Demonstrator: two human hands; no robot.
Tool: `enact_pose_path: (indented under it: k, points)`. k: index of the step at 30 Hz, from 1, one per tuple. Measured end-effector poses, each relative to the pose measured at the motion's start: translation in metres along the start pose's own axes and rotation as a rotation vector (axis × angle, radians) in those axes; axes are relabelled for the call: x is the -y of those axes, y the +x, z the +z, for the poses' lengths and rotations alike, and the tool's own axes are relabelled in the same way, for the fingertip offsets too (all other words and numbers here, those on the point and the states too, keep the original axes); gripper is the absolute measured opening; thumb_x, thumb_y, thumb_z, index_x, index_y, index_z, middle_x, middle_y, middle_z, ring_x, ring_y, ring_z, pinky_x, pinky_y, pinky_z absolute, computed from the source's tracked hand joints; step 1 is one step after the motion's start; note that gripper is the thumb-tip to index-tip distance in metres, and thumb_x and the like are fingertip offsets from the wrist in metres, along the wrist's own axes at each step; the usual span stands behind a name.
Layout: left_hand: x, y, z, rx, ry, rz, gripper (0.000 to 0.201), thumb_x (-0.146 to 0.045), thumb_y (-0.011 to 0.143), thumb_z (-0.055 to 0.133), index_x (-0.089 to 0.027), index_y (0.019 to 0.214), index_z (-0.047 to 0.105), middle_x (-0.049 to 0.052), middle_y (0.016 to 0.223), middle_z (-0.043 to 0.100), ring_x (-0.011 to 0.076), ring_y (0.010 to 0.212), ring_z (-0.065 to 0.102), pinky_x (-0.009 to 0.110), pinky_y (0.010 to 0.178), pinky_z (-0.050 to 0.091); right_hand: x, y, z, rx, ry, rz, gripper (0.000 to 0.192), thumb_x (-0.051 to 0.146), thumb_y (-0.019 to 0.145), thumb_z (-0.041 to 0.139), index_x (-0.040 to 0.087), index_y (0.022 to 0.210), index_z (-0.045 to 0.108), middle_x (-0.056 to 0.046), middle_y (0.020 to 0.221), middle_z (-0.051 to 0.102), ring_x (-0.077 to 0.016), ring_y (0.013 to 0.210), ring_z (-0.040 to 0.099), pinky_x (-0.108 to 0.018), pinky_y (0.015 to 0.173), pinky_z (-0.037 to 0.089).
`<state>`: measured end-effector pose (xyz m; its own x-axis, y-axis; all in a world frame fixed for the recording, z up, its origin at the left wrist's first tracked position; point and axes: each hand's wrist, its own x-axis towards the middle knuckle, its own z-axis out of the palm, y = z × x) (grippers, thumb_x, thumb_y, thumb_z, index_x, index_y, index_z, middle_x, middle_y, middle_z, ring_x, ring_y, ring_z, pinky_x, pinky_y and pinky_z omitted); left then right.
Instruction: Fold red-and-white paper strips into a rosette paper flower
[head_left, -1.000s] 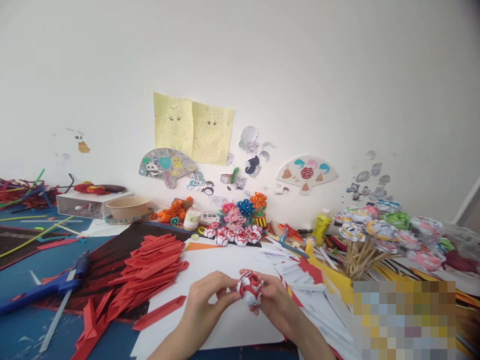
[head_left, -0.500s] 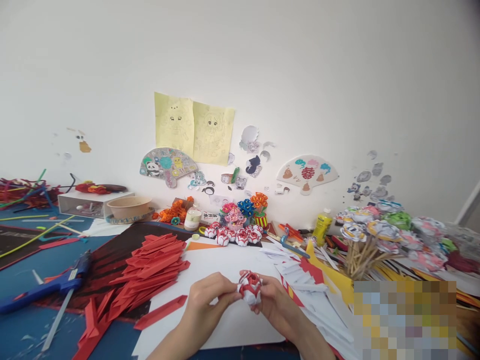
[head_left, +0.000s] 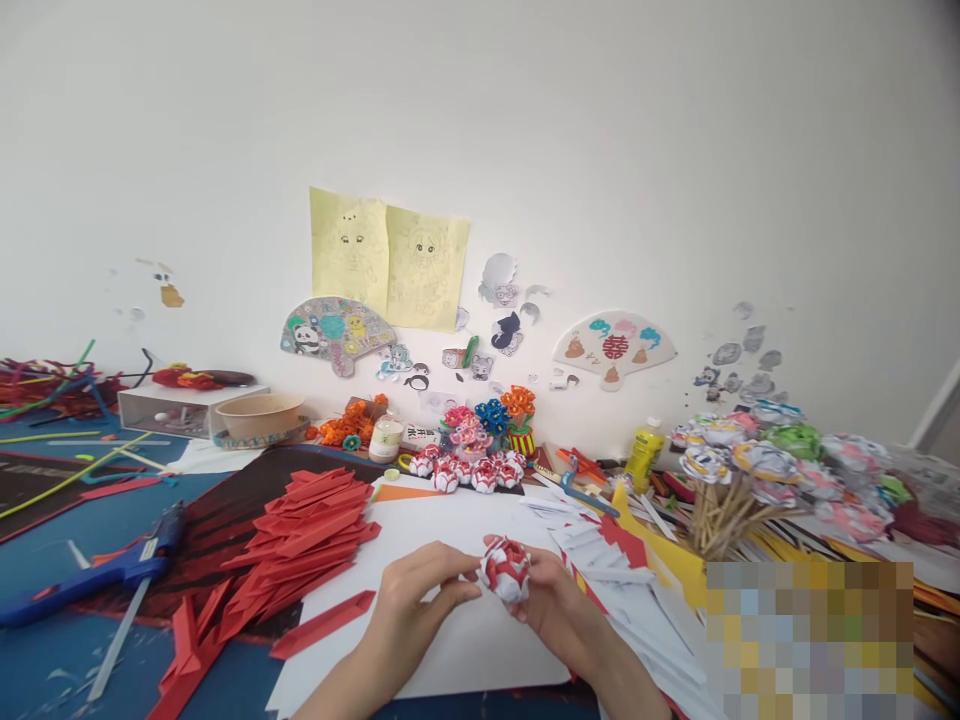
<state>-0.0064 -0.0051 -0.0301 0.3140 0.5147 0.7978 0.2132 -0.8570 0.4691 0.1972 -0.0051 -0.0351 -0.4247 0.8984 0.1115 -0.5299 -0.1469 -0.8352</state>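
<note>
A small folded red and white paper flower [head_left: 506, 572] is held above a white sheet [head_left: 420, 540] near the table's front. My left hand [head_left: 416, 600] pinches its left side with the fingertips. My right hand [head_left: 551, 600] cups it from the right and from below. A heap of folded red paper pieces [head_left: 300, 535] lies just left of my hands, and a pile of folded white pieces [head_left: 600, 555] lies to the right.
A row of finished red and white paper flowers [head_left: 469, 470] stands behind the sheet. A blue glue gun [head_left: 97, 575] lies at the left. Paper flowers on sticks [head_left: 757, 470] stand at the right, with a yellow bottle [head_left: 643, 452], a paper bowl [head_left: 259, 413] and a small jar [head_left: 385, 437] by the wall.
The flower has shifted slightly to the right between my hands and turned a little. Both hands stay on it.
</note>
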Motion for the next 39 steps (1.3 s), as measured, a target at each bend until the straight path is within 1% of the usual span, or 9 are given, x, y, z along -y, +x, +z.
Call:
enact_pose_path:
  k: [5, 11, 16, 21, 26, 28, 33, 36, 39]
  points:
    - [0.0, -0.002, -0.001, -0.006, -0.002, -0.053, 0.014, -0.019, 0.088, 0.063, -0.021, 0.101, 0.065, 0.003, 0.083, 0.069, 0.0141, 0.069, 0.063, 0.024, 0.068, 0.049, 0.002, -0.001, 0.001, -0.015, -0.001, -0.022, 0.036, 0.023, 0.08, 0.06, 0.01, 0.112, 0.069, -0.008, 0.084, 0.065, -0.0132, 0.062, 0.05, -0.024, 0.055, 0.038]
    - [-0.005, 0.0, 0.0, 0.012, 0.025, -0.092, 0.019, -0.022, 0.085, 0.067, -0.022, 0.103, 0.062, 0.002, 0.083, 0.065, 0.0133, 0.066, 0.057, 0.025, 0.066, 0.048, 0.0, -0.002, 0.006, 0.008, -0.034, 0.003, 0.04, 0.031, 0.093, 0.044, 0.011, 0.124, 0.061, -0.007, 0.081, 0.062, -0.0134, 0.058, 0.052, -0.025, 0.052, 0.037]
    - [-0.012, 0.003, 0.002, 0.106, -0.016, -0.055, 0.021, -0.021, 0.085, 0.067, -0.024, 0.106, 0.063, 0.004, 0.094, 0.064, 0.0164, 0.083, 0.059, 0.025, 0.071, 0.049, -0.001, -0.003, 0.007, 0.04, -0.066, 0.094, 0.045, 0.041, 0.094, 0.046, 0.014, 0.129, 0.055, -0.004, 0.074, 0.062, -0.0133, 0.052, 0.056, -0.023, 0.048, 0.038]
    - [-0.015, 0.003, 0.001, 0.119, -0.055, -0.045, 0.024, -0.019, 0.084, 0.067, -0.023, 0.107, 0.061, 0.006, 0.1, 0.062, 0.0188, 0.093, 0.058, 0.028, 0.081, 0.048, -0.004, -0.002, 0.007, 0.063, -0.082, 0.111, 0.037, 0.038, 0.096, 0.045, 0.013, 0.12, 0.06, -0.005, 0.073, 0.064, -0.0149, 0.054, 0.061, -0.026, 0.051, 0.045]
    - [-0.019, 0.003, 0.0, 0.198, -0.081, -0.041, 0.025, -0.024, 0.081, 0.071, -0.024, 0.105, 0.063, 0.005, 0.101, 0.059, 0.0186, 0.093, 0.057, 0.028, 0.082, 0.048, -0.003, -0.002, 0.015, 0.071, -0.078, 0.072, 0.029, 0.029, 0.097, 0.046, 0.01, 0.103, 0.067, -0.007, 0.076, 0.062, -0.0151, 0.065, 0.059, -0.025, 0.053, 0.049]
    - [-0.022, 0.003, -0.001, 0.207, -0.078, -0.046, 0.02, -0.024, 0.083, 0.07, -0.024, 0.102, 0.064, 0.005, 0.099, 0.059, 0.0179, 0.092, 0.057, 0.027, 0.081, 0.048, -0.003, -0.002, 0.017, 0.087, -0.081, 0.063, 0.029, 0.029, 0.097, 0.046, 0.009, 0.097, 0.068, -0.006, 0.077, 0.06, -0.0147, 0.066, 0.057, -0.025, 0.054, 0.049]
    - [-0.026, 0.005, -0.002, 0.226, -0.047, -0.053, 0.01, -0.022, 0.087, 0.064, -0.024, 0.097, 0.064, 0.005, 0.099, 0.058, 0.0183, 0.095, 0.055, 0.028, 0.082, 0.046, -0.004, -0.002, 0.016, 0.157, -0.106, 0.036, 0.036, 0.042, 0.093, 0.052, 0.01, 0.097, 0.067, -0.004, 0.08, 0.056, -0.0128, 0.063, 0.057, -0.026, 0.057, 0.049]
    - [-0.025, 0.005, -0.002, 0.245, -0.031, -0.055, 0.008, -0.025, 0.086, 0.066, -0.022, 0.093, 0.062, 0.004, 0.097, 0.059, 0.018, 0.093, 0.054, 0.029, 0.082, 0.044, -0.004, -0.002, 0.015, 0.171, -0.161, 0.041, 0.034, 0.042, 0.088, 0.061, 0.01, 0.097, 0.067, -0.005, 0.084, 0.057, -0.0113, 0.062, 0.055, -0.023, 0.055, 0.047]
    - [-0.022, 0.005, 0.0, 0.252, 0.005, -0.054, 0.009, -0.026, 0.086, 0.066, -0.021, 0.088, 0.059, 0.002, 0.093, 0.06, 0.0174, 0.088, 0.053, 0.03, 0.079, 0.041, -0.002, -0.002, 0.014, 0.158, -0.198, 0.063, 0.033, 0.04, 0.087, 0.062, 0.01, 0.099, 0.067, -0.008, 0.09, 0.06, -0.0107, 0.06, 0.056, -0.022, 0.053, 0.047]
